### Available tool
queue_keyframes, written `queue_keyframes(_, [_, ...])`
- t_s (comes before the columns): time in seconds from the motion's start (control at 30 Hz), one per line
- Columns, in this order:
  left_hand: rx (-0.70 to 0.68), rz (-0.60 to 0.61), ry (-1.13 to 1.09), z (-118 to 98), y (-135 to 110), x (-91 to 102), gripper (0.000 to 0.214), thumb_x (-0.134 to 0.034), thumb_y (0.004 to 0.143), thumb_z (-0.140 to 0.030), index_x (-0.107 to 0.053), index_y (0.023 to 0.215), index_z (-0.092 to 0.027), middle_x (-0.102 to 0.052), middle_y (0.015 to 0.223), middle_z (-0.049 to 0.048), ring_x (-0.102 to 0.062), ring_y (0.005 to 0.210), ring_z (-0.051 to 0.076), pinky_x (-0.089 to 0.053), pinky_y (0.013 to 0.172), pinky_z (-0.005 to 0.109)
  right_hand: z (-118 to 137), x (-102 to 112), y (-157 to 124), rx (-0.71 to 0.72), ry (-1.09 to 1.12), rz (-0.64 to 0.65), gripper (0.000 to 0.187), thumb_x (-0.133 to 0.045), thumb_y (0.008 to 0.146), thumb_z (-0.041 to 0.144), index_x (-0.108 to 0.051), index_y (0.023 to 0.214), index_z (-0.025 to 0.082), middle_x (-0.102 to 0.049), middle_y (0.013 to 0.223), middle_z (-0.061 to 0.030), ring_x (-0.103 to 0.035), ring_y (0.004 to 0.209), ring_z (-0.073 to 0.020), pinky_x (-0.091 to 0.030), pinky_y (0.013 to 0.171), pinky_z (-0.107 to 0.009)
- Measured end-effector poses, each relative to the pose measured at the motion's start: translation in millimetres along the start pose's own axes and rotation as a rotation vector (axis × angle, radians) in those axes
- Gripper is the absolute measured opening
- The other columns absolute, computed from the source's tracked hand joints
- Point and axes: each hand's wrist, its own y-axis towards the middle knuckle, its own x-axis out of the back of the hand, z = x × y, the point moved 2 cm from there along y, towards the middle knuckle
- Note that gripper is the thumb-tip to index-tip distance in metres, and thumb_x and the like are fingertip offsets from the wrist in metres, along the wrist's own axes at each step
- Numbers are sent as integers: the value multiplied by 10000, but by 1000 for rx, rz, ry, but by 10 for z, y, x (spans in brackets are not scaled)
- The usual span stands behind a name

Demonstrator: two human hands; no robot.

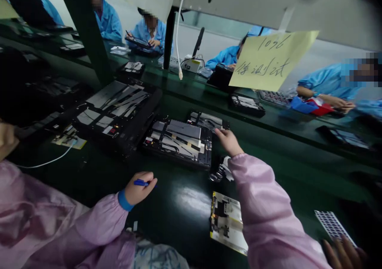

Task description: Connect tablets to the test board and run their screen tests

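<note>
A blue pen (142, 183) is clamped in the left grip (139, 190), held just above the dark green counter (167, 211). The right grip (228, 141) is open, its fingers (219, 133) spread over the near corner of an opened tablet (182, 139) lined with silver and black strips, so that's what's in hand right now. The tablet sits right at the right grip's fingertips, up and to the right of the left grip.

Past the fingertips, a second opened unit (205, 121) is butted up against the tablet's far edge. A bigger opened unit (116, 110) is placed farther left, well away from the right grip. Just below the right grip, by the tablet's near edge, a small heap of metal bits (220, 170) can be seen, though it's hard to say what they are from this angle.

A stretch of glossy counter lies between the two grips, bounded by the tablet's near edge. A loose yellow-edged panel (227, 225) is tucked beside the right forearm, and a white cable (44, 163) is run off to the left of the left grip.
</note>
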Motion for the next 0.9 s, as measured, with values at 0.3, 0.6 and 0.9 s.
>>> queue_keyframes(0.3, [-40,-6,33,42,-20,-91,310,-447,842,-270,-340,565,-180,-370,553,-38,-375,545,100,-267,550,253,408,-151,-438,-99,347,124,410,-699,648,506,-688,811,130,-697,776,-75,-626,760,-197,-499,727,-328])
queue_keyframes(0.6, [39,-37,-216,92,-53,-60,325,-468,838,-334,-359,574,-181,-339,545,-52,-373,540,94,-314,560,244,574,-32,-863,-186,689,-44,594,-693,610,460,-584,1124,182,-649,892,-35,-605,713,-142,-496,570,-264])
queue_keyframes(0.9, [22,-308,-449,93,-202,79,355,-500,855,-376,-447,571,-171,-424,560,-18,-425,567,100,-371,569,256,601,-103,-1485,22,768,-32,883,-665,716,385,-209,1468,315,-647,1143,-73,-661,814,-189,-569,673,-358])
